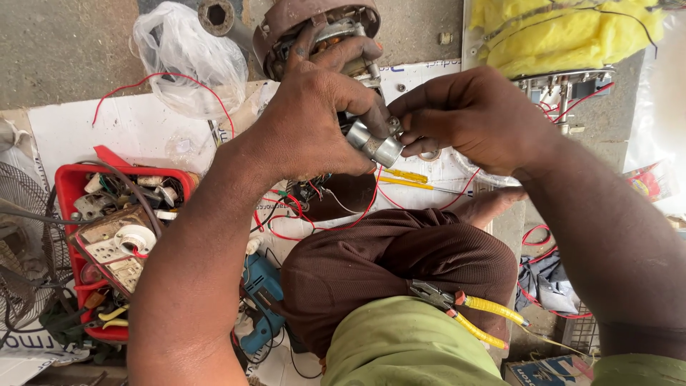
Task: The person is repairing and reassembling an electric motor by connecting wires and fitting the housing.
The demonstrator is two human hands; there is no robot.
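- Left hand (pixel 314 118) is closing its fingers around a small silver cylinder (pixel 376 145), pinching one end, with the thumb stretching up against the rusty motor housing (pixel 314 28) just above.
- Right hand (pixel 471 118) is meeting it from the other side, fingertips narrowing onto the same cylinder; both hands are sharing the part just below the motor housing.
- Judging by the grip, a fitting or wiring step on the cylinder appears to be under way; any following move would call for steady two-handed control and care with the thin red wires (pixel 336 221) trailing beneath.
- Left of the motor housing, one red crate (pixel 71 187) of sockets and switches is sitting beside one clear plastic bag (pixel 187 58); one blue drill (pixel 263 300) is lying below.
- Below the motor housing, one pair of yellow-handled pliers (pixel 464 309) is resting on the person's brown-clad knee (pixel 400 264); one yellow screwdriver (pixel 406 176) is lying near the cylinder.
- Right of the motor housing, one yellow cloth (pixel 557 32) is covering another device.
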